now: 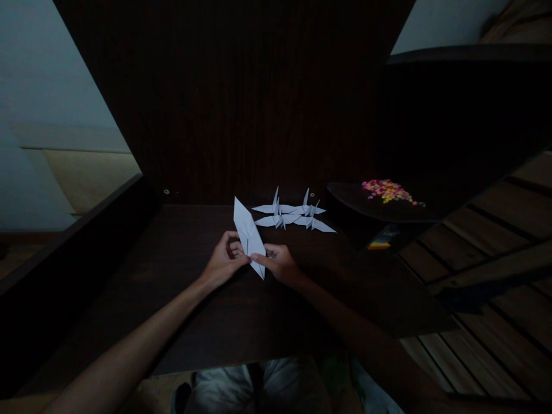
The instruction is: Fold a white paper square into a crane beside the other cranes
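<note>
Head view: the left hand and right hand both pinch a long folded white paper diamond above the dark wooden desk. Its long axis runs from the upper left tip, pointing away, to the lower right tip near the person. Just behind lie finished paper cranes; a heap of colourful small pieces sits well right.
</note>
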Tool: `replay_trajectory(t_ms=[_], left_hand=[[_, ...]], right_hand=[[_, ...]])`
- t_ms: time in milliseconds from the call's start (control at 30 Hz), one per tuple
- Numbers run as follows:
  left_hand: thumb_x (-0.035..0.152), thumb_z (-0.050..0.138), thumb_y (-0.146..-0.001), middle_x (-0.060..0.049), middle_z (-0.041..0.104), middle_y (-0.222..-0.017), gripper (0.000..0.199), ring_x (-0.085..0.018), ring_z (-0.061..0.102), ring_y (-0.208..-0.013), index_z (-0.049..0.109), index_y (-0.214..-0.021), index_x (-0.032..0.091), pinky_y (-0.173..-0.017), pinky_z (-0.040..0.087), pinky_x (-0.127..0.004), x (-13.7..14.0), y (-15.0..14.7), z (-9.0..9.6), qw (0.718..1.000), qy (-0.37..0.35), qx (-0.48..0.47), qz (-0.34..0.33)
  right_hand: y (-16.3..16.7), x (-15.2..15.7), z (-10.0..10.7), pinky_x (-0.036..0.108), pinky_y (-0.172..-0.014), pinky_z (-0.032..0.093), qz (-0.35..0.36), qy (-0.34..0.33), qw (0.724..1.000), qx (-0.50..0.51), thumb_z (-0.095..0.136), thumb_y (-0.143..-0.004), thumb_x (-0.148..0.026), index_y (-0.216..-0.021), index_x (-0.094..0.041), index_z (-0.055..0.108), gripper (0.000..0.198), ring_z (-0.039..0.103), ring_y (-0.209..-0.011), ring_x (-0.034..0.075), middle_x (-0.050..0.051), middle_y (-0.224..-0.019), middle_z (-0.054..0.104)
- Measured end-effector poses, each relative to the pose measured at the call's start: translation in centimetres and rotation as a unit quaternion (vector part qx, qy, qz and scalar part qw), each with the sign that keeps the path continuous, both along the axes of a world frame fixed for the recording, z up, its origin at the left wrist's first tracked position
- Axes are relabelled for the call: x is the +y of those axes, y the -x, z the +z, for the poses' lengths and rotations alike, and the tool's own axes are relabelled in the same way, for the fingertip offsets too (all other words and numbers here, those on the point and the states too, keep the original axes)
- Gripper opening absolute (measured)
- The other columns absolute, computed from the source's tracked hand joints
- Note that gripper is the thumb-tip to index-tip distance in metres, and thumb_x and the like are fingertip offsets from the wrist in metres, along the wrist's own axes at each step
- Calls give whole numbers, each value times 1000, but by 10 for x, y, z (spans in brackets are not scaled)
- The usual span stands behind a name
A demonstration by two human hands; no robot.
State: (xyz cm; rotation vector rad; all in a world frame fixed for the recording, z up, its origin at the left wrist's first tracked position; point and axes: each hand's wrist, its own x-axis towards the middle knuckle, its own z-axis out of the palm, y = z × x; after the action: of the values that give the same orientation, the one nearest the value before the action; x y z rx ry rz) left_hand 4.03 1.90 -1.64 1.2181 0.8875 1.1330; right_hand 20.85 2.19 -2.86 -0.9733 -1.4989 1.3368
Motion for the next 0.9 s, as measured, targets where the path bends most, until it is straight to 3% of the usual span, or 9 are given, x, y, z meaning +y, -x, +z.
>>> replay_trajectory(t_ms=[500,700,900], left_hand=[[17,77,-56,5,62,-63,45,-9,59,-56,51,-92,17,-59,46,-21,2,2,4,999,39,-5,-9],[27,80,-60,0,62,-61,26,-9,55,-55,62,-72,12,-54,43,-21,0,0,9,998,47,35,-15],[32,77,-64,-2,63,-58,23,-9,53,-53,66,-62,12,-51,41,-20,-4,2,15,996,71,53,-32]], right_hand=[[-1,0,2,27,-58,43,-7,20,1000,20,72,-67,-40,-77,-13,68,29,59,-63,17,3,-71,67],[-4,3,3,27,-57,42,-6,-8,1000,24,71,-67,-43,-73,-14,66,30,57,-63,16,2,-67,65],[-4,3,3,25,-55,40,4,-10,1000,10,70,-69,-44,-69,-14,62,31,54,-59,13,1,-65,62]])
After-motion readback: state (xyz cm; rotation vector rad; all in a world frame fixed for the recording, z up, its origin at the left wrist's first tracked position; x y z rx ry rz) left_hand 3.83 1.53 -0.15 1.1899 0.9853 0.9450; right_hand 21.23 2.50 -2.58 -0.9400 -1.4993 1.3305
